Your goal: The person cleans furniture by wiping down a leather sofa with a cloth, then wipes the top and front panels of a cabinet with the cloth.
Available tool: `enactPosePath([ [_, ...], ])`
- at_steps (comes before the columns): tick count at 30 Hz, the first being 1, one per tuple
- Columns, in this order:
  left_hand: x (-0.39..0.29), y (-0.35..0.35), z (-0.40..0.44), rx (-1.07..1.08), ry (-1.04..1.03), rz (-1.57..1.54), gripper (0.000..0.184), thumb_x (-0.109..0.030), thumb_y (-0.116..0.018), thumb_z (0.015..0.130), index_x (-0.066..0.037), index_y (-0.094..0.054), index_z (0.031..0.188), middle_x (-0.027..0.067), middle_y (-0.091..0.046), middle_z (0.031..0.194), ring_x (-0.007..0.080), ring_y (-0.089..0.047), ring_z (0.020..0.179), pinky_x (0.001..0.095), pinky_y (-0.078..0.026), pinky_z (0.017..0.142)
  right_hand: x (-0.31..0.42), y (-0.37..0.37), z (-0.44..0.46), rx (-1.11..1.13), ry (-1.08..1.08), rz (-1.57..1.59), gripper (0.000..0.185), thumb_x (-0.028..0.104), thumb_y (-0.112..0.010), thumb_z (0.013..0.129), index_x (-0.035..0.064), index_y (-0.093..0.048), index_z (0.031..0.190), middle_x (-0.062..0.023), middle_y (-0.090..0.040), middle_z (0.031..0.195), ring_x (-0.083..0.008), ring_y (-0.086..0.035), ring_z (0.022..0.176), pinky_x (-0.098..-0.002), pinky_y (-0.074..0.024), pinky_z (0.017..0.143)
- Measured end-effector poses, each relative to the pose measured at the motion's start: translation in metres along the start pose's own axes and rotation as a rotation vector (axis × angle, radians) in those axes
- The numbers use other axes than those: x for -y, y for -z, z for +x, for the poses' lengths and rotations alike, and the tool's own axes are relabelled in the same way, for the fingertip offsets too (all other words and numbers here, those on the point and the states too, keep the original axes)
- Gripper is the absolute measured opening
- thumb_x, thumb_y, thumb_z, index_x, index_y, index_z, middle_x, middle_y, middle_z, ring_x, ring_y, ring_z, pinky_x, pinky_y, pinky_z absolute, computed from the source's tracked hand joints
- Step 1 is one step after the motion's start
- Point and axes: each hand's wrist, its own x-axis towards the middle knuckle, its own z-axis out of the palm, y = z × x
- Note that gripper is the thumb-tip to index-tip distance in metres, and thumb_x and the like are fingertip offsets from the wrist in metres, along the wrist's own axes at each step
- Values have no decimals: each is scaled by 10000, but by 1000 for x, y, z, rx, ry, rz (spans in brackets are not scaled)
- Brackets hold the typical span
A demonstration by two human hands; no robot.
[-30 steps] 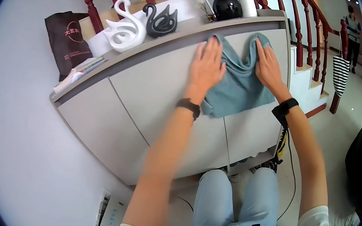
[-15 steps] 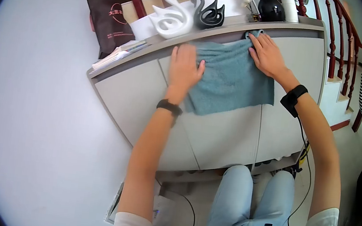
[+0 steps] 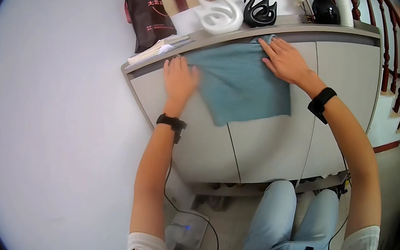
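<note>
A blue-green towel (image 3: 244,88) hangs down the front of a pale cabinet (image 3: 277,149), its top edge along the gap below the cabinet top. My left hand (image 3: 180,80) grips the towel's upper left corner, fingertips at the top edge of the door; its thumb is blurred. Slanting folds run from that corner across the cloth. At the upper right, my right hand (image 3: 287,62) holds the towel's other top corner, fingers bent over the door edge. A bunched bit of cloth shows above those fingers. Both wrists wear black bands.
On the cabinet top stand a white swan figure (image 3: 220,12), a black swan figure (image 3: 260,11), a black vase (image 3: 325,8) and a white cylinder (image 3: 344,12). A dark bag (image 3: 149,16) and stacked papers (image 3: 159,50) lie left. Cables run along the floor (image 3: 228,218).
The view has turned a little left. Both hands and the towel have shifted left along the cabinet, and my left hand has drawn its corner outward, stretching the cloth.
</note>
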Motion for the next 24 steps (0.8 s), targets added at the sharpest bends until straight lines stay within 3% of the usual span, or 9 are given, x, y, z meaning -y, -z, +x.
enactPosePath([
  [6,67,2,-28,102,153,65,430,-276,-542,927,27,-587,1229,191,-625,1206,344,-593,1143,489,-396,1063,55,-32,45,17,61,111,548,304,-597,954,-40,-505,1371,-175,-611,1124,-323,-564,1124,-393,-433,1039],
  [13,138,6,-33,425,370,147,439,-273,-511,899,47,-597,1187,209,-608,1245,358,-563,1208,468,-393,1068,119,-69,97,-23,102,198,580,313,-604,929,-53,-513,1370,-177,-624,1165,-305,-577,1140,-410,-426,1043],
  [18,151,18,-16,690,433,170,466,-289,-501,903,42,-601,1215,210,-604,1279,371,-551,1235,463,-351,1100,137,-71,113,-29,143,97,545,211,-591,873,-67,-550,1340,-170,-658,1144,-296,-610,1094,-403,-446,1021],
  [22,123,34,-12,589,321,157,458,-189,-536,875,60,-584,1257,229,-592,1306,369,-551,1237,449,-409,1051,141,-71,112,-66,139,-59,530,177,-550,900,-30,-491,1385,-179,-635,1089,-319,-608,1032,-415,-478,982],
  [24,98,52,-14,392,344,23,488,-151,-551,859,84,-557,1286,246,-584,1299,387,-547,1228,453,-426,1034,147,-49,103,-114,69,50,526,158,-542,896,-42,-489,1380,-172,-635,1078,-317,-615,997,-410,-491,959],
])
